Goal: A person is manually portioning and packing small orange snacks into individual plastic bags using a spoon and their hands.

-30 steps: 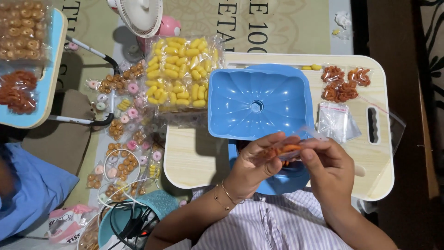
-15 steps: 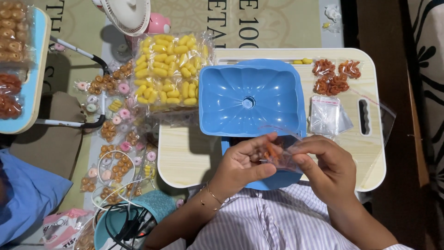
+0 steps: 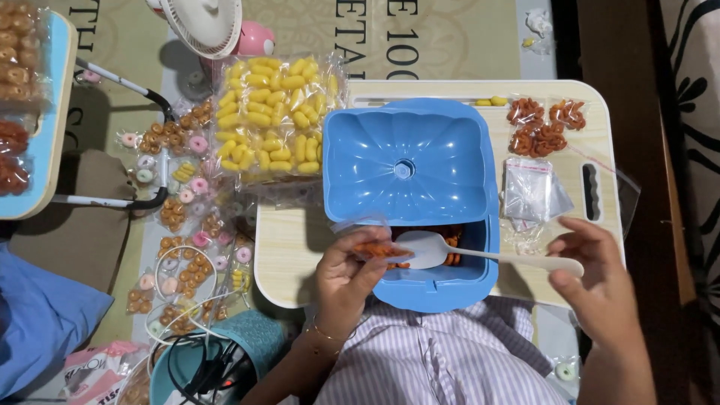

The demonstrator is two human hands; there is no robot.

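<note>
Bright even overhead light, soft shadows, sharp focus, dim right edge

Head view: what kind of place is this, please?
Probably a home floor workspace for packing snacks. A low folding table stands on a mat, sealed small snack bags lie spread on the floor, and the left hand holds a small bag over a blue container.

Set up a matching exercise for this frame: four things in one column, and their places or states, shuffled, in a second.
Things:
1. white spoon
2. small bag of orange snacks
3. blue lid
4. big bag of yellow snacks

Places or states:
A. lying on the floor mat, left of the table
B. held in the left hand
C. held in the right hand
D. upside down over the blue box

Pairs: 1-C, 2-B, 3-D, 4-A
</note>
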